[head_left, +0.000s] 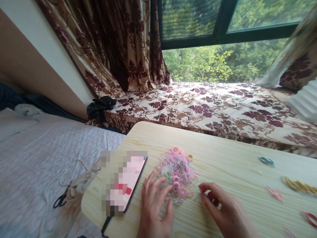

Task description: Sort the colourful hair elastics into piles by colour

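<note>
Thumb apart from loosely bent fingers, the left hand is open, back upward, its fingertips at the left edge of the pile and seemingly touching it. The right hand is turned on its side, with thumb and forefinger tips almost together; whether a fine strand is pinched there, I cannot tell. Between and a little beyond them lies the pile, a tangle of thin bands, mostly pink, on the wood-grain surface. It runs somewhat longer away from the person than across: ahead and right of the left hand, which is nearer, and ahead and left of the right one, which is just beside it. Left of the left hand lies a phone; well to the right, a pink tie, then a yellow coil; farther off, a blue-green tie.
</note>
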A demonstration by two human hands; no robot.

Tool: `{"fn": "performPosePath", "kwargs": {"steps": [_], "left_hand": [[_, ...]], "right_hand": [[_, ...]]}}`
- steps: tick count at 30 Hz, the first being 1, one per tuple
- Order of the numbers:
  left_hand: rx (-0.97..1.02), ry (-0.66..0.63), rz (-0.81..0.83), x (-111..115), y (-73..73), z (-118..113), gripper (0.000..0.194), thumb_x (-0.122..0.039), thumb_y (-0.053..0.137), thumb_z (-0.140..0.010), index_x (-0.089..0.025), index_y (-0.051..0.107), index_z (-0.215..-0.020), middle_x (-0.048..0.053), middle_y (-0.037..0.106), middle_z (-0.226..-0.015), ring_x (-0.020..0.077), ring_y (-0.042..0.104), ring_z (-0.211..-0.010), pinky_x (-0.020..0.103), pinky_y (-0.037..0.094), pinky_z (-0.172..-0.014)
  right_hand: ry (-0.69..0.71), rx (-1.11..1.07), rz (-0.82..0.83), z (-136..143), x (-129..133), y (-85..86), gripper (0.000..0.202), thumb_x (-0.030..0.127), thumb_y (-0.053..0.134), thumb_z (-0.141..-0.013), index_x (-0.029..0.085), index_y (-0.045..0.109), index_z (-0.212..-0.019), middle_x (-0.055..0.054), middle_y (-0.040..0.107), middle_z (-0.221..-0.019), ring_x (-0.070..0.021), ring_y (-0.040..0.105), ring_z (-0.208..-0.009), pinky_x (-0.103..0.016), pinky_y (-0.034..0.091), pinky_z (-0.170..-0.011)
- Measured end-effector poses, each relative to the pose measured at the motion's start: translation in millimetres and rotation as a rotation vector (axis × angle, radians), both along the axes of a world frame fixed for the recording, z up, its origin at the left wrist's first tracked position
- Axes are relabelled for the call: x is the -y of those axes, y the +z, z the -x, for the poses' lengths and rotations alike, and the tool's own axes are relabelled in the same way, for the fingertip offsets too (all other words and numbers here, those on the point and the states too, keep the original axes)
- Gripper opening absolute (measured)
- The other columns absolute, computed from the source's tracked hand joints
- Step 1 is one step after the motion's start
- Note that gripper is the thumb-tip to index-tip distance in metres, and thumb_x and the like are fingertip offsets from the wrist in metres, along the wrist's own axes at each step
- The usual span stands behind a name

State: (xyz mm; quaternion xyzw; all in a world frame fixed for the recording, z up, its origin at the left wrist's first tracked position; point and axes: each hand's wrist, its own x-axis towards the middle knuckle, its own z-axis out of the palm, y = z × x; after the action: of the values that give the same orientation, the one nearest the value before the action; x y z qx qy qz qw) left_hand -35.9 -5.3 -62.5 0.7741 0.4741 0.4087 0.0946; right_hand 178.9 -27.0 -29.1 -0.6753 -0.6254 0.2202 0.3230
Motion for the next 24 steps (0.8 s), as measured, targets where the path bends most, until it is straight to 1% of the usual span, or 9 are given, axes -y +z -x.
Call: {"fn": "performPosePath", "kwargs": {"steps": [2,4,8,13,18,20,24], "left_hand": [[-0.05,-0.026,-0.028,-1,-1.0,4,0.034,-0.007,0.054,-0.087,-0.024,0.062,-0.116,0.009,0.061,-0.123,0.031,0.038,-0.14,0.055,0.048,-0.105],[-0.095,-0.052,-0.055,-3,-1.5,7,0.036,-0.008,0.056,-0.086,-0.024,0.061,-0.117,0.009,0.06,-0.124,0.0308,0.039,-0.139,0.053,0.049,-0.104],[-0.106,-0.061,-0.068,-5,-1.4,9,0.035,-0.008,0.055,-0.086,-0.023,0.061,-0.117,0.01,0.06,-0.123,0.03,0.04,-0.138,0.051,0.051,-0.102],[-0.119,-0.067,-0.067,-5,-1.7,9,0.035,-0.008,0.054,-0.086,-0.023,0.061,-0.117,0.01,0.06,-0.123,0.0294,0.039,-0.139,0.049,0.051,-0.101],[-0.121,-0.07,-0.07,-6,-2.3,10,0.035,-0.009,0.054,-0.087,-0.023,0.061,-0.117,0.009,0.06,-0.123,0.0295,0.04,-0.138,0.049,0.05,-0.102],[-0.103,-0.067,-0.072,-6,-2.3,7,0.034,-0.009,0.054,-0.087,-0.023,0.062,-0.116,0.009,0.06,-0.123,0.0297,0.041,-0.137,0.05,0.05,-0.102],[-0.004,-0.023,-0.04,-4,-3.7,1,0.031,-0.008,0.051,-0.089,-0.025,0.062,-0.113,0.008,0.061,-0.121,0.0296,0.042,-0.137,0.051,0.047,-0.104]], "right_hand": [[-0.013,0.009,-0.004,-2,1,0.0,0.018,0.034,0.051,-0.089,0.026,0.066,-0.089,0.002,0.068,-0.07,-0.0125,0.059,-0.052,-0.024,0.05,-0.055],[-0.013,0.039,-0.012,-7,3,0.3,0.019,0.036,0.051,-0.089,0.026,0.066,-0.087,0.001,0.069,-0.075,-0.0127,0.06,-0.055,-0.024,0.05,-0.056],[-0.021,0.102,0.005,-13,8,0.2,0.024,0.038,0.047,-0.092,0.026,0.066,-0.085,-0.001,0.068,-0.082,-0.0135,0.062,-0.061,-0.026,0.05,-0.06],[0.087,0.207,0.17,-9,5,1.2,0.024,0.038,0.046,-0.092,0.026,0.066,-0.085,-0.002,0.067,-0.087,-0.0156,0.066,-0.069,-0.027,0.048,-0.061],[0.106,0.308,0.29,-2,-4,8.7,0.028,0.033,0.042,-0.092,0.024,0.062,-0.075,-0.003,0.065,-0.082,-0.018,0.065,-0.069,-0.03,0.046,-0.061],[0.116,0.322,0.282,-1,-4,9.8,0.029,0.032,0.04,-0.092,0.024,0.061,-0.073,-0.004,0.064,-0.081,-0.0179,0.065,-0.067,-0.03,0.045,-0.06],[0.114,0.293,0.184,-4,2,7.7,0.031,0.032,0.039,-0.094,0.023,0.059,-0.073,-0.004,0.063,-0.076,-0.017,0.064,-0.066,-0.028,0.046,-0.06]]}}
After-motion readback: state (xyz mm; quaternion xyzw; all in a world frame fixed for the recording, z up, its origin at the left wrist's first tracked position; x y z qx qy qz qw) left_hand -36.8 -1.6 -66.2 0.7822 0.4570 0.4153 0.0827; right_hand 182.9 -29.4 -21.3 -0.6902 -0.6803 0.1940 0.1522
